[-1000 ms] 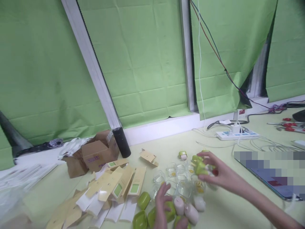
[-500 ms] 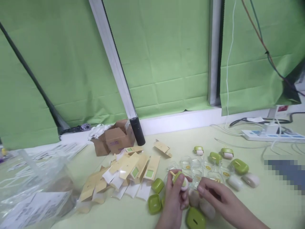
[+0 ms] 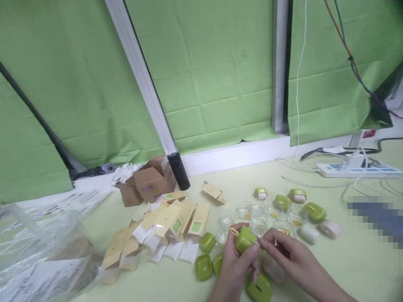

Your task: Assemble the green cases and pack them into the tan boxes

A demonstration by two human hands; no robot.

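Observation:
My left hand is closed around a small green plastic case with a short yellow loop at its upper left. My right hand has its thumb and fingertips pinched together at the case's right edge; what they hold, if anything, is too small to make out. Below the hands lies a green cover with a dark slot. Left of my left hand are a green cup-like shell and another green piece. Several clear plastic cups with yellow marks stand behind the hands.
Folded cardboard sleeves are heaped at left, before a brown carton and a black cylinder. Green cases and whitish rounded pieces lie right. A power strip with cables is at back right; a plastic bag lies far left.
The held case has turned in my left hand: its white part no longer shows, and its green side does. My right fingertips have come up to its edge. The view has shifted slightly.

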